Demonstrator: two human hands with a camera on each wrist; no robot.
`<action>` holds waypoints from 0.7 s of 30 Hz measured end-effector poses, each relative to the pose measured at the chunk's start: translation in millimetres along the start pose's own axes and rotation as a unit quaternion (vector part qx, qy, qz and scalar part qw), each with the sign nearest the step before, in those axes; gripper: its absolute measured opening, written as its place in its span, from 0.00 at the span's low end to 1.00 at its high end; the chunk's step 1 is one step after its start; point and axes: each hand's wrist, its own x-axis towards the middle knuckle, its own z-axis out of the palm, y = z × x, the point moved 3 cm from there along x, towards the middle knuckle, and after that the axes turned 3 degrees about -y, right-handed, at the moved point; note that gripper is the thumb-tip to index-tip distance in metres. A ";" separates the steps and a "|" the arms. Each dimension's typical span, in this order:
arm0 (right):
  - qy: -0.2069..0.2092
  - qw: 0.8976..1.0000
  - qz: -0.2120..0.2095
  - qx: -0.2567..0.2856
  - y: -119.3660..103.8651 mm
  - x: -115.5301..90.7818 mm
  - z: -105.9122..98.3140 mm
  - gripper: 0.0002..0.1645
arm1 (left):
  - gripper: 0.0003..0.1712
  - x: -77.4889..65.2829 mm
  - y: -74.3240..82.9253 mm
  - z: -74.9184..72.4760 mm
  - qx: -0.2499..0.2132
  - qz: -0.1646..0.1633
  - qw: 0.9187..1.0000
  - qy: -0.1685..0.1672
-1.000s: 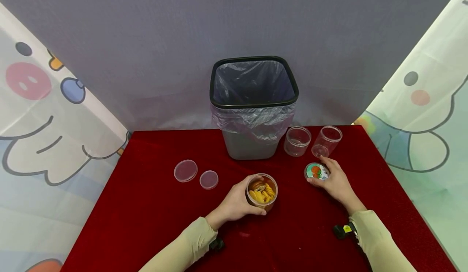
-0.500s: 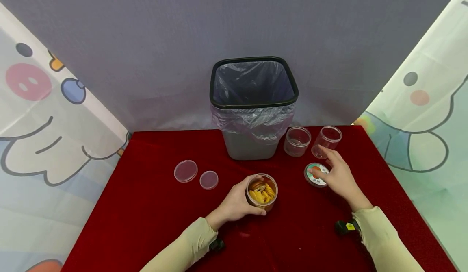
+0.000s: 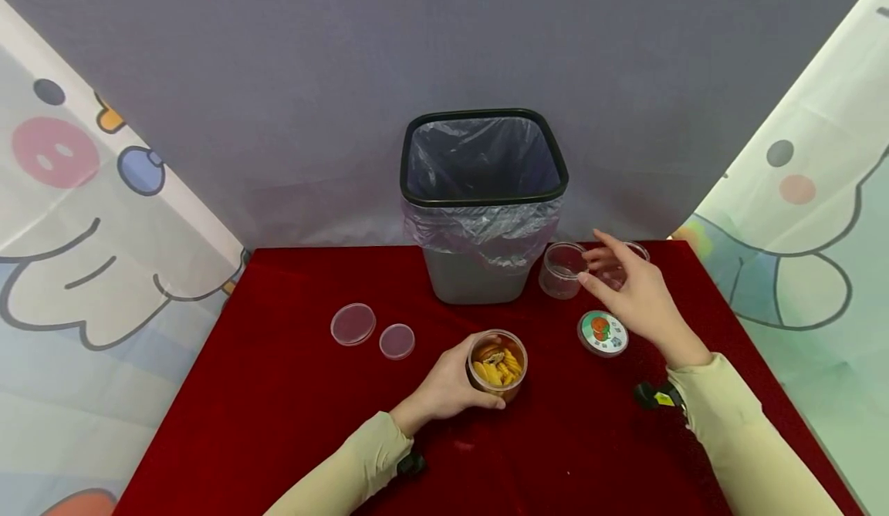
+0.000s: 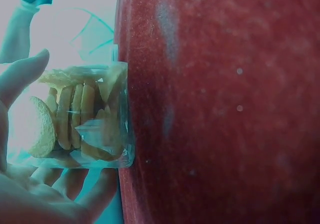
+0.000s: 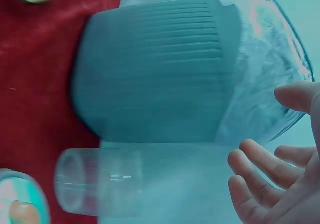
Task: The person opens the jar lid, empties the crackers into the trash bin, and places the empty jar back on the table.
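My left hand [image 3: 447,386] grips a clear plastic jar [image 3: 515,386] on the red cloth, fingers and thumb around its side. Through its wall in the left wrist view, cookies [image 4: 76,115] show, and ridged yellow chips [image 3: 503,371] lie on top in the head view. With fingers spread and nothing held, my right hand [image 3: 639,300] hovers by two clear jars. The short jar [image 3: 559,278] stands left of its fingertips; the hand partly hides the taller jar [image 3: 635,250]. Just nearer me lies a round lid [image 3: 603,333] with an orange fruit picture.
A grey trash bin [image 3: 475,277] with a black rim and clear liner stands at the back centre. Two flat clear lids, one larger [image 3: 353,324] and one smaller [image 3: 397,341], lie left of the held jar on the red cloth [image 3: 278,423].
My right hand has left the round lid, rising and moving forward to the jars at the back right. The lid stays on the cloth. My left hand and its jar have not moved.
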 end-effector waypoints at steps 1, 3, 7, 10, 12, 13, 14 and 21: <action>0.001 1.000 -0.004 -0.003 -4.3 4.0 -3.0 0.42 | 0.57 0.1 -0.3 0.0 0.001 0.000 1.000 0.000; 0.000 1.000 -0.009 -0.012 -12.0 12.7 -8.5 0.42 | 0.57 0.3 -0.8 -0.1 0.001 0.000 1.000 -0.001; -0.006 0.999 -0.010 -0.033 -25.5 29.2 -17.5 0.43 | 0.57 0.1 -1.8 -0.2 0.002 0.002 1.000 -0.001; -0.012 0.999 -0.009 -0.046 -33.6 40.6 -21.7 0.46 | 0.57 0.1 -2.6 0.1 0.001 0.005 1.000 -0.002; -0.016 0.998 -0.014 -0.058 -38.5 47.5 -23.8 0.47 | 0.57 0.1 -3.0 0.4 -0.001 0.006 1.000 -0.003; -0.018 0.998 -0.016 -0.064 -40.9 50.9 -24.6 0.48 | 0.58 0.2 -3.2 0.5 -0.001 0.005 1.000 -0.003; -0.020 0.997 -0.017 -0.071 -43.2 54.2 -25.2 0.49 | 0.58 0.2 -3.3 0.5 -0.003 0.005 1.000 -0.004; -0.049 0.992 -0.021 -0.115 -60.0 74.7 -29.6 0.53 | 0.59 -0.7 -3.6 1.0 0.002 0.003 1.000 -0.004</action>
